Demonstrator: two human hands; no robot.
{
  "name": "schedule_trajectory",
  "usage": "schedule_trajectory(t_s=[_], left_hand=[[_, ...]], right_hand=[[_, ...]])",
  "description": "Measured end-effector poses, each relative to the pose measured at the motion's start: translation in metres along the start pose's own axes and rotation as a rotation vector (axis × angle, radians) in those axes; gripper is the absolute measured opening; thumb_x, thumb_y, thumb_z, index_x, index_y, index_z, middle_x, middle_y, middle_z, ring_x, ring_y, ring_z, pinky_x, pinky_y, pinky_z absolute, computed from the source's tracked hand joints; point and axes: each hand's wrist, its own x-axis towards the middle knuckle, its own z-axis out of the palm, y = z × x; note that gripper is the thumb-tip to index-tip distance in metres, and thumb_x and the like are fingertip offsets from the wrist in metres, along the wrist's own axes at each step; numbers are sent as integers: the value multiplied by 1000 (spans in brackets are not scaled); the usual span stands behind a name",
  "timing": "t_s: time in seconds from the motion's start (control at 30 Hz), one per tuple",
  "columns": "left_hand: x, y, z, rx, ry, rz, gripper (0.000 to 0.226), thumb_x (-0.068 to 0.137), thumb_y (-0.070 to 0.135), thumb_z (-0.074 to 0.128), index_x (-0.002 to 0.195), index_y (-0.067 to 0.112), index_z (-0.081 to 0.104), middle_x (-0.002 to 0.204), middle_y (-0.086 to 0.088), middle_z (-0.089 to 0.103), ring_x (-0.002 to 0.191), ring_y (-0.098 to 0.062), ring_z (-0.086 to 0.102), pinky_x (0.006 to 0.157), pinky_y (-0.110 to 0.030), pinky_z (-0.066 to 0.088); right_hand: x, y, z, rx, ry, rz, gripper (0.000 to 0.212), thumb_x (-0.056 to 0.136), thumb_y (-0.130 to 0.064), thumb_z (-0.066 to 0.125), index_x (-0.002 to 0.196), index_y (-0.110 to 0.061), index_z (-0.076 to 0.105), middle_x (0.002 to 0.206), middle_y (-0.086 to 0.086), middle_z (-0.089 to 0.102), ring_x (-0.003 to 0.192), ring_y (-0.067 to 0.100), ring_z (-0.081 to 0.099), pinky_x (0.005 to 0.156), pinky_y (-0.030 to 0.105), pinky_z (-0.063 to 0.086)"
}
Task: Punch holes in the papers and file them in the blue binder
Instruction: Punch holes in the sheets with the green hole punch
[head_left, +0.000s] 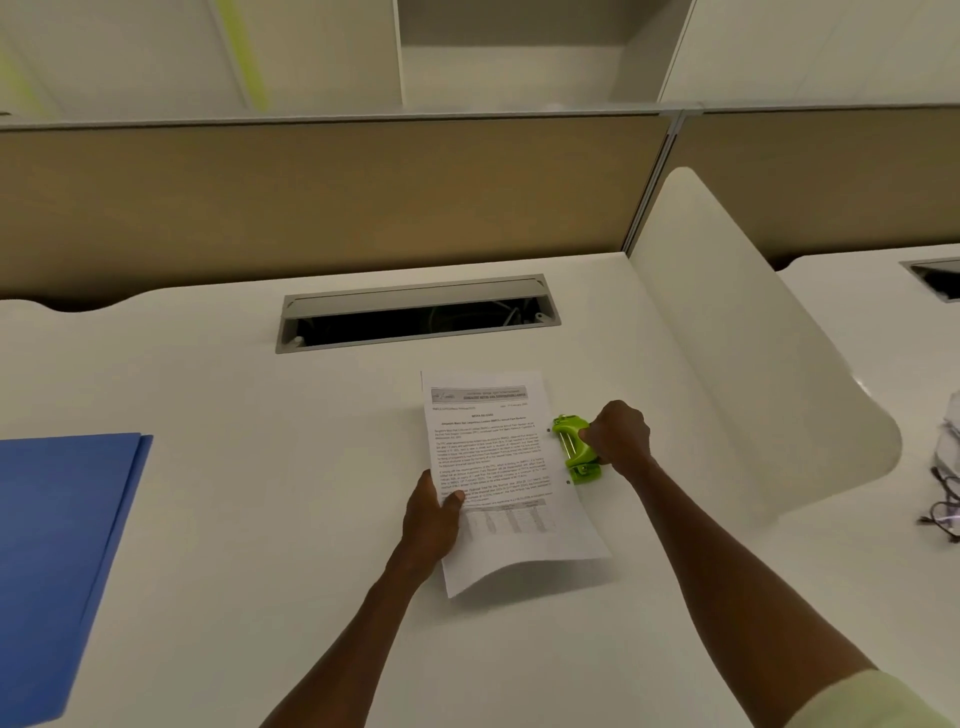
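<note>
At frame centre, the right hand (618, 439) clasps the green punch (575, 448) against the papers (498, 467) — left hand (434, 517) pinching their opposite long edge — blue binder (62, 545) far left.

I see my left hand (434, 512) pinching printed papers (501, 478) on a white desk (260, 519); my right hand (618, 439) grips a green hole punch (574, 449) at their right edge. A blue binder (57, 545) lies far left.

The white tabletop (260, 519) carries the blue binder (57, 545) at left, printed papers (498, 467) and a green hole punch (574, 449).
</note>
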Motion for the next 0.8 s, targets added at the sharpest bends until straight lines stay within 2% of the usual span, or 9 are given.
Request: schedule_trajectory(t_s=[0.17, 0.3, 0.43, 0.53, 0.63, 0.7, 0.8], left_hand=[[-5, -13, -21, -4, -41, -16, 38, 95, 16, 52, 132, 19, 46, 132, 0, 58, 113, -19, 57, 91, -31, 47], [-12, -18, -32, -23, -27, -17, 39, 95, 15, 52, 133, 20, 46, 133, 0, 58, 115, -20, 56, 92, -32, 47], [-21, -18, -42, -24, 12, -8, 39, 95, 14, 52, 133, 18, 45, 131, 0, 57, 111, -17, 55, 88, -28, 44], [-26, -17, -51, -32, 19, -1, 38, 95, 14, 52, 133, 17, 45, 131, 0, 57, 109, -15, 55, 86, -27, 44], [-28, -17, -60, -33, 24, 12, 39, 95, 16, 52, 133, 18, 46, 132, 1, 58, 109, -16, 56, 85, -28, 45], [-31, -16, -67, -46, 23, 34, 39, 95, 15, 53, 134, 18, 46, 132, 1, 58, 112, -16, 56, 87, -28, 45], [-35, -12, -77, -74, 20, 57, 41, 95, 13, 53, 135, 18, 46, 130, 3, 57, 115, -16, 55, 89, -27, 44]], right_hand=[[-3, -2, -3, 30, -11, 42, 18, 75, -14, 64, 87, -2, 58, 87, 14, 62, 80, 34, 62, 68, 31, 49], [-10, -2, -6, 102, -37, 49, 21, 76, -13, 66, 90, 2, 63, 84, 16, 63, 83, 37, 64, 67, 31, 47], [-15, 3, -8, 100, -58, -4, 26, 81, -16, 66, 98, 3, 66, 96, 19, 69, 96, 37, 62, 78, 37, 50], [-31, -1, -5, 66, 104, -135, 31, 86, -22, 62, 107, 0, 64, 111, 17, 64, 109, 34, 55, 84, 37, 46], [-57, -14, 4, 179, 225, -270, 29, 91, -22, 56, 114, -6, 63, 117, 9, 60, 117, 28, 49, 88, 36, 42], [-71, -23, 16, 229, 176, -328, 26, 92, -23, 56, 106, -3, 66, 109, 12, 66, 111, 31, 56, 87, 35, 43], [-86, -33, 37, 361, -62, -224, 34, 91, -29, 60, 107, 0, 68, 112, 15, 68, 116, 32, 57, 97, 35, 41]])
